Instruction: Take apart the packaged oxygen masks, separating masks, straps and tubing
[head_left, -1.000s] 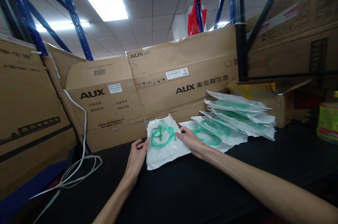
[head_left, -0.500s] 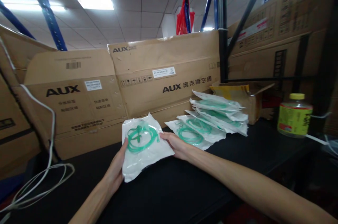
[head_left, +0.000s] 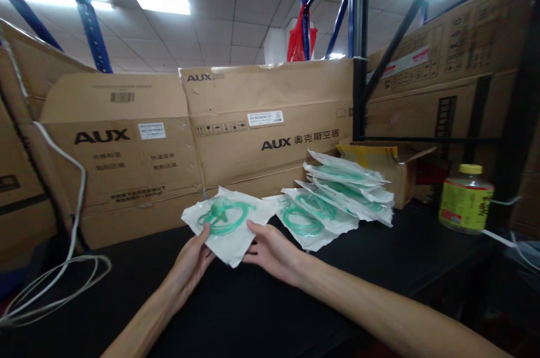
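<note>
Green coiled tubing (head_left: 225, 229) shows through a flat white plastic pouch (head_left: 231, 247), pinched between the bare left hand (head_left: 193, 258) and bare right hand (head_left: 275, 249) over the black tabletop (head_left: 236, 313), beside similar white pouches (head_left: 358, 194).

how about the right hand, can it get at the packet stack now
Probably yes: the packet stack lies near the right hand, with nothing visibly between, though that hand holds another packet.
</note>
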A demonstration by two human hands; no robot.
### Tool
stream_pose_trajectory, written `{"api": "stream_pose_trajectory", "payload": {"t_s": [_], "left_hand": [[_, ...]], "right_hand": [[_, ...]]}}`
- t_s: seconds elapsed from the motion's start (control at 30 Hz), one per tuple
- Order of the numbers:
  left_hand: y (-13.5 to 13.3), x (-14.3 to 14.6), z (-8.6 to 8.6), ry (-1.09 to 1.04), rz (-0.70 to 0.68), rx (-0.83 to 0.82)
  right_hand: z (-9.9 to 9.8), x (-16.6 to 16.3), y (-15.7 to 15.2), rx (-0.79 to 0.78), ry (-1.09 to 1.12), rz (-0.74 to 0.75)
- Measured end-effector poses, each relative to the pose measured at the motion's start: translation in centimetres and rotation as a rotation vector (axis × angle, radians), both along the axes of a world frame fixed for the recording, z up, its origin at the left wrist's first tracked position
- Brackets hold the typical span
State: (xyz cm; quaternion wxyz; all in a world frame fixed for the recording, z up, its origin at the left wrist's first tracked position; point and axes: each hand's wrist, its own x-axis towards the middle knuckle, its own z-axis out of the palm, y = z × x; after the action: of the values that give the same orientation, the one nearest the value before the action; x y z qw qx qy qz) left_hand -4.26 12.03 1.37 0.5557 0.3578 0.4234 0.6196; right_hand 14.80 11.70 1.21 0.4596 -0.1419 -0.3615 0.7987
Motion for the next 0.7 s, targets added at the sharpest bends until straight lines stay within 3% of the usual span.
{"api": "stream_pose_trajectory", "payload": {"t_s": [0.17, 0.37, 0.5, 0.7], "left_hand": [[-0.7, 0.5, -0.1, 0.160, -0.234, -0.004], [-1.0, 0.2, 0.1, 0.278, -0.310, 0.043], [-0.9, 0.1, -0.1, 0.341, -0.334, 0.041], [-0.8, 0.7, -0.8, 0.517, -0.385, 0.032]], "right_hand": [[1.0, 1.9, -0.3, -0.139, 0.170, -0.252], [3.5, 7.5, 2.1, -0.238, 0.340, -0.614], [3.6, 9.5, 2.1, -0.283, 0.357, -0.590], [3.1, 9.7, -0.2, -0.357, 0.348, -0.475]]}}
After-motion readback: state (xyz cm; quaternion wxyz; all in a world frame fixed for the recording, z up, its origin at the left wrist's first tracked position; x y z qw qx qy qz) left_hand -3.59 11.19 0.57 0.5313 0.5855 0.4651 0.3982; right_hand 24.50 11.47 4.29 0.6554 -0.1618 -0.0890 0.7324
